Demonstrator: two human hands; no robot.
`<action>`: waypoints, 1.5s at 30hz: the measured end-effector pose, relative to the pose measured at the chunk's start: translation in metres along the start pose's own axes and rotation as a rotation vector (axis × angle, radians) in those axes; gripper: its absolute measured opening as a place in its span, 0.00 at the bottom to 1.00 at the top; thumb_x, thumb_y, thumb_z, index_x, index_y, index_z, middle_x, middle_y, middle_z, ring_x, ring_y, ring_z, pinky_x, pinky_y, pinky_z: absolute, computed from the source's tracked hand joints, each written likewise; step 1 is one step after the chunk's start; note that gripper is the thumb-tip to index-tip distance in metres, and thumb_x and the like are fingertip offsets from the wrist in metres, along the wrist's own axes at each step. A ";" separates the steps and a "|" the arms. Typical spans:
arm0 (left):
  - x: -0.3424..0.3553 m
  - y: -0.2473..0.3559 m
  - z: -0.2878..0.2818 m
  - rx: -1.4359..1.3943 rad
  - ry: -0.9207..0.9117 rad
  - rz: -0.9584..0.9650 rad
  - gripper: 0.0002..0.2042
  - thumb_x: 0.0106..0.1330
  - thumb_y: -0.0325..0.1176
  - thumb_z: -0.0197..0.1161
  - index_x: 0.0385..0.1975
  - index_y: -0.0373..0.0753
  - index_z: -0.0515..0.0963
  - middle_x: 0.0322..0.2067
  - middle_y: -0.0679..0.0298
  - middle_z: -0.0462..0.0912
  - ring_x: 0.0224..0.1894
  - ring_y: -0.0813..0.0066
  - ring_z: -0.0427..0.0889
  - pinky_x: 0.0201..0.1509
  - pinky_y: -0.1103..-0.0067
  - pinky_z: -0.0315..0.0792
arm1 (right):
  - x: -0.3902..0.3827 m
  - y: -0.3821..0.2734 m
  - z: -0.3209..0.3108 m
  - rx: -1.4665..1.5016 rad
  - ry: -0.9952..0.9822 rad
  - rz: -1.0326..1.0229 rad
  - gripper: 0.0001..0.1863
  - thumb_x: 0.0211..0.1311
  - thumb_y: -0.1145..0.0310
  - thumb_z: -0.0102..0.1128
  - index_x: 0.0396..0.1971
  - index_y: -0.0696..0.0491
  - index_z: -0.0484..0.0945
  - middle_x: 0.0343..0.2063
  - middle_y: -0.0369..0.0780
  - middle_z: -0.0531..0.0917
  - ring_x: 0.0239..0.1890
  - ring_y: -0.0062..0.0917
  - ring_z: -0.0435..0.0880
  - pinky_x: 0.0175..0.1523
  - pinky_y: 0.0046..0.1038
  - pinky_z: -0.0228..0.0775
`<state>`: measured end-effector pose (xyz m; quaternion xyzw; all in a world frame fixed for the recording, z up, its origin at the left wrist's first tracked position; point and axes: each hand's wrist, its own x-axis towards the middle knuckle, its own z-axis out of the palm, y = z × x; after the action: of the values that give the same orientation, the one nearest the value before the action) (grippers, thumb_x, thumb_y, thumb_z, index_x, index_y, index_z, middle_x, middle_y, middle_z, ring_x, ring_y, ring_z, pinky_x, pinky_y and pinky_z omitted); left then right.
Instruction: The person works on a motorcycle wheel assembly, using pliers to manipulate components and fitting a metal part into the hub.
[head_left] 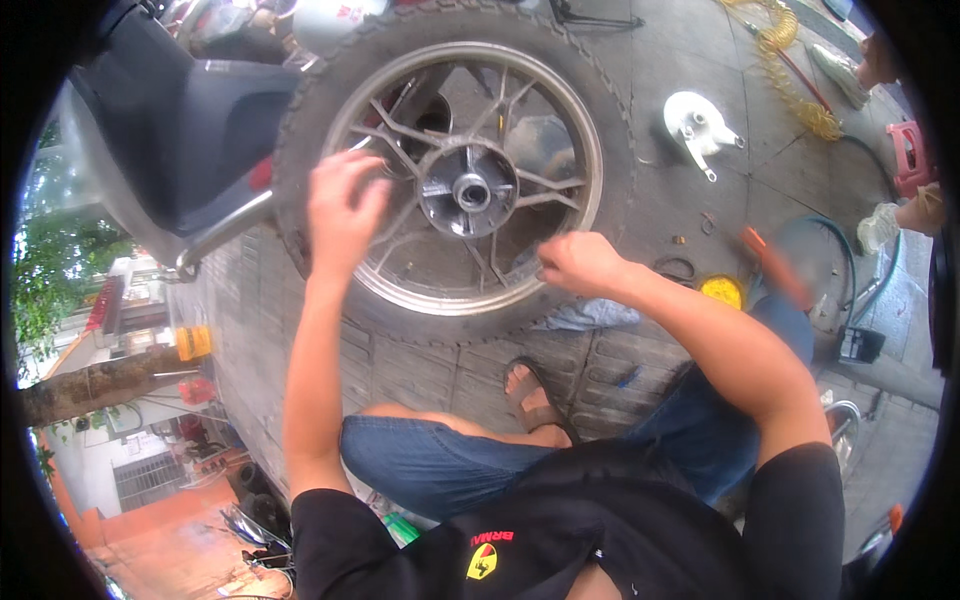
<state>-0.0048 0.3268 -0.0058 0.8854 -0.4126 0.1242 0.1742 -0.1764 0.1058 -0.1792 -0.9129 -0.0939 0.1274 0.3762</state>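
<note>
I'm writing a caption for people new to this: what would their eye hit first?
The large spoked wheel at upper middle, with the left hand before its left side and the right hand at its lower right. Next, the white metal part right of it, then the yellow coiled hose farther up.

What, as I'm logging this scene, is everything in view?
Wheel: one, black tyre and silver rim, top centre
Motorcycle: one, black and grey, upper left
Brake plate: one, silvery white, upper right
Coiled hose: one, yellow, top right
Stool: one, pink, right edge
Shoes: two, whitish, right edge
Round tub: one, yellow, right of centre
Cloth: one, grey-blue, wheel's lower right
Tree trunk: one, brown, left
Other items: small or blurred, uncounted
Sandal: one, brown, lower centre
Left hand: one, bare, rim's left
Right hand: one, bare, rim's lower right
</note>
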 end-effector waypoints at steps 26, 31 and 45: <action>-0.040 -0.013 0.062 0.004 -0.153 0.111 0.32 0.51 0.41 0.73 0.57 0.39 0.72 0.53 0.57 0.77 0.56 0.61 0.76 0.61 0.67 0.67 | -0.084 -0.007 0.071 -0.135 -0.301 0.291 0.17 0.54 0.62 0.58 0.42 0.53 0.72 0.33 0.51 0.83 0.39 0.47 0.83 0.44 0.47 0.75; -0.035 -0.009 0.060 0.003 -0.141 0.093 0.33 0.50 0.42 0.73 0.57 0.37 0.72 0.50 0.56 0.77 0.52 0.58 0.77 0.58 0.66 0.68 | -0.041 -0.081 -0.079 0.242 0.308 0.199 0.17 0.57 0.70 0.57 0.46 0.55 0.70 0.27 0.47 0.82 0.32 0.35 0.84 0.43 0.33 0.73; -0.025 -0.005 0.069 -0.049 -0.124 0.059 0.24 0.51 0.36 0.70 0.51 0.41 0.75 0.49 0.60 0.77 0.54 0.61 0.75 0.61 0.63 0.64 | -0.001 -0.078 -0.076 0.145 0.547 -0.123 0.17 0.57 0.72 0.61 0.48 0.56 0.76 0.40 0.46 0.84 0.42 0.37 0.84 0.48 0.32 0.75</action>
<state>-0.0116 0.3184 -0.0790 0.8744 -0.4513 0.0639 0.1664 -0.1601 0.1098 -0.0721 -0.8767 -0.0349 -0.1399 0.4588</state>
